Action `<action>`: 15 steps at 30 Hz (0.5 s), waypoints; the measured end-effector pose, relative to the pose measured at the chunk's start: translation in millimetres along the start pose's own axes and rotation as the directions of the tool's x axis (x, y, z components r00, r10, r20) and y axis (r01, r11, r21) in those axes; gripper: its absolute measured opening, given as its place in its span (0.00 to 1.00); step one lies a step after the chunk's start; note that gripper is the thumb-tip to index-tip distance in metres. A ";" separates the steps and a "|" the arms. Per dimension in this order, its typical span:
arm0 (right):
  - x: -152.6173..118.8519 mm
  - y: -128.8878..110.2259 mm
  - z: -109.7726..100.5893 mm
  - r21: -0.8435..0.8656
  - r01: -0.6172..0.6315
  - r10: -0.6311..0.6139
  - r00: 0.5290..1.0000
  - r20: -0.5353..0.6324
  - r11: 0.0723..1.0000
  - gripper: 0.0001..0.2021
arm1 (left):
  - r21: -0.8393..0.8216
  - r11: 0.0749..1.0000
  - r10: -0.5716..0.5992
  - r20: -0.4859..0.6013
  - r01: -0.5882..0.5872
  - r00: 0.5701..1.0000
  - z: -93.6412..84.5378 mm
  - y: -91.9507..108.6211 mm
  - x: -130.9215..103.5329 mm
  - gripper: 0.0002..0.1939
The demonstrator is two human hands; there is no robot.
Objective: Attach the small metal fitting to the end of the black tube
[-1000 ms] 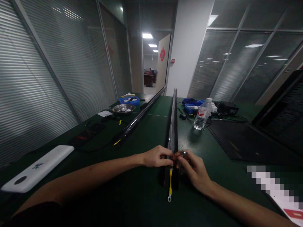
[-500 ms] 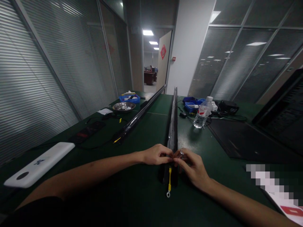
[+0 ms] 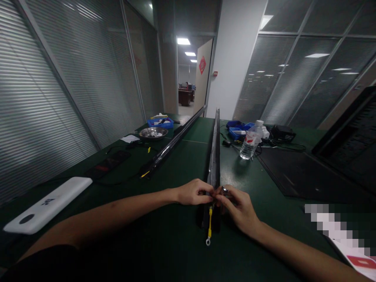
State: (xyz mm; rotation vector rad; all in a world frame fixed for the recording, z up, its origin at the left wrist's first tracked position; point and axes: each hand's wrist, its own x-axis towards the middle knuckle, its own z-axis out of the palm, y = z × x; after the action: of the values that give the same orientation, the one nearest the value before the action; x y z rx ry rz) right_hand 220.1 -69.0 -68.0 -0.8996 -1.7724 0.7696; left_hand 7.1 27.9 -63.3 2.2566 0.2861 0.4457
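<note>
A long dark rail [image 3: 214, 156] runs away from me along the green table [image 3: 132, 250]. At its near end my left hand [image 3: 197, 192] and my right hand [image 3: 237, 203] meet, fingertips pinched together over the rail. What lies between the fingertips is too small and hidden to make out. Just below them a yellow wire [image 3: 210, 221] sticks out toward me, ending in a metal ring terminal [image 3: 208, 241]. A ring shows on a finger of my right hand.
Left: a second rail [image 3: 167, 150] with a yellow end, metal bowl [image 3: 153, 133], blue tray [image 3: 160, 123], white power bank [image 3: 48, 203]. Right: water bottle [image 3: 252, 140], blue bins [image 3: 236, 133], black mat [image 3: 293, 170], cables, dark monitor [image 3: 352, 145].
Both hands stay at the rail's near end with almost the same pinch. The ring terminal has shifted very slightly left and up.
</note>
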 end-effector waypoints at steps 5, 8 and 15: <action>0.7 0.0 -1.9 0.001 -0.014 0.014 1.000 0.013 1.000 0.08 | -0.002 1.000 -0.029 0.023 0.029 0.999 -2.6 7.4 -0.1 0.13; 0.5 0.5 -2.8 -0.006 -0.007 0.007 1.000 0.016 1.000 0.08 | -0.005 0.999 -0.033 0.022 0.033 0.999 -3.2 10.2 0.1 0.13; -2.9 3.1 -2.1 0.051 -0.024 0.026 0.999 -0.040 0.998 0.08 | 0.002 0.999 -0.055 0.023 0.055 0.998 -3.2 8.2 -0.7 0.15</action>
State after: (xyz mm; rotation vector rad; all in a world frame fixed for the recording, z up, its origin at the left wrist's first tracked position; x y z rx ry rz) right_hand 223.6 -69.6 -71.2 -0.8993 -1.7014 0.8037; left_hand 5.7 24.4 -55.3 2.2483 0.3353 0.3904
